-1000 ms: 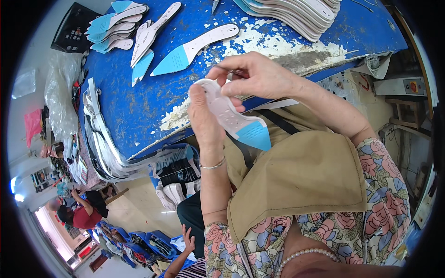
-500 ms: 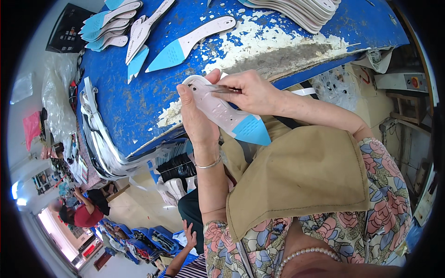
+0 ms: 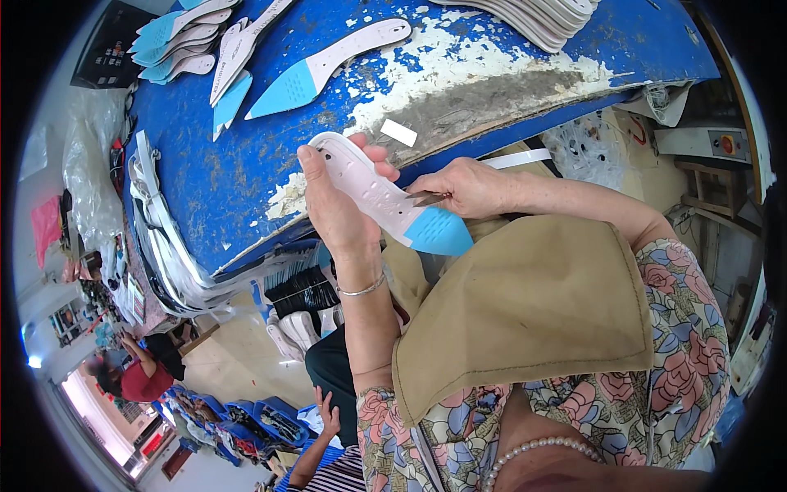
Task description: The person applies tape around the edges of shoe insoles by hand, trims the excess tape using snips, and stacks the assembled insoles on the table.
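Note:
My left hand [image 3: 343,201] grips a shoe insole [image 3: 373,187] by its pale heel end, thumb along the near side and fingers behind. Its pointed toe part is blue and slants down to the right. In my right hand [image 3: 471,187] are small metal snips [image 3: 429,198], their blades apart and close to the insole's edge, just above the blue part. Whether they touch it I cannot tell. A small white rectangular piece [image 3: 399,133] lies at the table edge beyond my hands. Just past my right wrist is a white strip [image 3: 518,158].
On the worn blue table [image 3: 193,176] lie a single insole [image 3: 328,67], an insole pile [image 3: 176,41] at far left and a thick stack [image 3: 529,20] at far right. White strips [image 3: 152,197] hang over the left edge. Another person's hand [image 3: 328,412] shows below.
My right hand with the snips has moved from the insole's heel down toward its blue toe. The white piece, mostly hidden behind that hand before, now shows fully.

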Available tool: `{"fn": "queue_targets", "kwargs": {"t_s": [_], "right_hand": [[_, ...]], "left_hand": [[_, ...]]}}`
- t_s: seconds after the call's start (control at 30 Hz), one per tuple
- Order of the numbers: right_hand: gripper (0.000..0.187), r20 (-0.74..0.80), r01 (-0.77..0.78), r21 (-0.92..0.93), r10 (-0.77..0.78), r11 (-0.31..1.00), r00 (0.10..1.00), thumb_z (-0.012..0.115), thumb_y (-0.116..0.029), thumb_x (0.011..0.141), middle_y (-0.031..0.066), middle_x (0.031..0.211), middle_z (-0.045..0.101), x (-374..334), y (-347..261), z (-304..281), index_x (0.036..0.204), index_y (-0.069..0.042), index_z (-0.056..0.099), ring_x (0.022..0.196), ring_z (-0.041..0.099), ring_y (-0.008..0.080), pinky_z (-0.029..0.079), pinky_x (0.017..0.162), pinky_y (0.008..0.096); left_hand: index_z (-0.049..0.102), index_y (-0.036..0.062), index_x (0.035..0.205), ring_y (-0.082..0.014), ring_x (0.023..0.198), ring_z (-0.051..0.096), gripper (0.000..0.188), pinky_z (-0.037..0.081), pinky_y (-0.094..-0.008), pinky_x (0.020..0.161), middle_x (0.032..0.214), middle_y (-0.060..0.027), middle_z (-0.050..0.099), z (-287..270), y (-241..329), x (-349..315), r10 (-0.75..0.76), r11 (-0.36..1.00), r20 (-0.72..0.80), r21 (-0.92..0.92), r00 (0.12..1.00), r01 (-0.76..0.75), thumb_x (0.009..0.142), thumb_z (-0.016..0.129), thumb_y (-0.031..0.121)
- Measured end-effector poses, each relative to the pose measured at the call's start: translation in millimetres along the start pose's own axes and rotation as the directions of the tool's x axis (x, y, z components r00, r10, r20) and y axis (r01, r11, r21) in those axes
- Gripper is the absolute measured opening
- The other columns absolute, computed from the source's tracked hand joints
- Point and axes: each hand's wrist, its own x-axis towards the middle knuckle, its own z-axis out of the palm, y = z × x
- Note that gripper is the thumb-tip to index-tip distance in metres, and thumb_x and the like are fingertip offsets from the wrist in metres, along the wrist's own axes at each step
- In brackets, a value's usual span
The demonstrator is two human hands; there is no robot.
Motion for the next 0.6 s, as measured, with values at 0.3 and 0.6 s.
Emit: {"fn": "queue_targets", "kwargs": {"t_s": [0.3,0.6], "right_hand": [[0.036,0.119,-0.127,0.605,0.069,0.786,0.991,0.043,-0.026,0.094,0.0084,0.106,0.064,-23.1,19.9,-16.0,0.123,-0.005,0.049,0.093,0.062,0.0163,0.047,0.072,0.0293],[0.022,0.069,-0.177,0.816,0.21,0.551,0.975,0.063,-0.021,0.084,0.0012,0.083,0.062,-16.1,-3.1,-16.6,0.094,-0.003,0.056,0.069,0.053,0.002,0.042,0.06,0.0178]], "left_hand": [[0.048,-0.0044,0.115,-0.0238,0.056,0.059,0.07,0.05,-0.0346,0.051,0.07,-0.0168,0.061,-11.4,8.4,3.7,0.091,0.967,0.279,-0.254,0.956,-0.018,0.089,0.031,0.058],[0.034,-0.001,0.132,-0.0252,0.072,0.057,0.089,0.049,-0.0386,0.065,0.085,-0.0173,0.06,17.1,8.3,11.4,0.349,0.8,0.259,-0.583,0.901,-0.142,0.081,0.032,0.071]]}}
